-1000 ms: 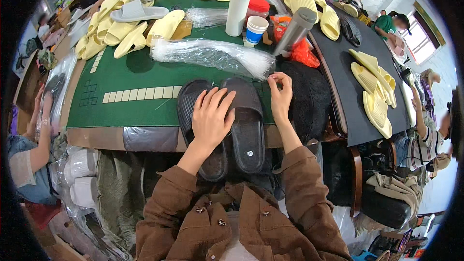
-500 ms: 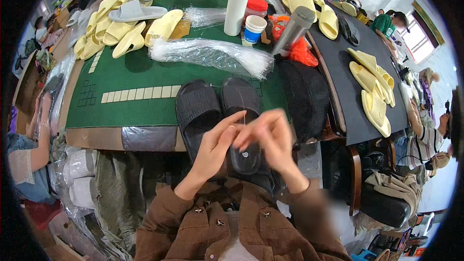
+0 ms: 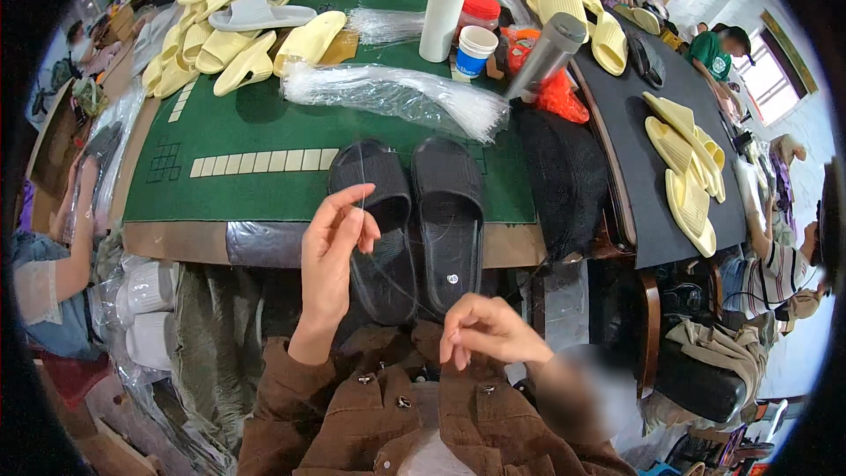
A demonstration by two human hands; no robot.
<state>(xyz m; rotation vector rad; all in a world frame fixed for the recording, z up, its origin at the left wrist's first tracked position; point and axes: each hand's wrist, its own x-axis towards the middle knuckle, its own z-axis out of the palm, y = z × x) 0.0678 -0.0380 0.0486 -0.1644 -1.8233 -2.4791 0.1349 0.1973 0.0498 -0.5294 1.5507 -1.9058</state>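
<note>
A pair of black slides lies side by side at the table's near edge, toes pointing away: the left slide (image 3: 383,273) and the right slide (image 3: 448,229), which has a small round white sticker on its footbed. Over the left slide, my left hand (image 3: 330,256) pinches a thin clear plastic strand (image 3: 362,167) between thumb and fingertips. One part of the strand stands up above the fingers; another seems to curve down over the slides. My right hand (image 3: 489,330) is closed with thumb and fingers together, below the right slide's heel. Whether it grips the strand's other end is too fine to see.
A plastic-wrapped bundle of clear strands (image 3: 397,101) lies on the green mat (image 3: 264,203). Behind it stand a white bottle (image 3: 443,13), a paper cup (image 3: 474,51) and a grey tumbler (image 3: 548,57). Yellow slides (image 3: 242,57) pile up left; more yellow slides (image 3: 692,176) lie right. People sit around.
My hands have moved apart: the left hand went left and the right hand came down toward me. More of both black slides shows now. The view has shifted slightly.
</note>
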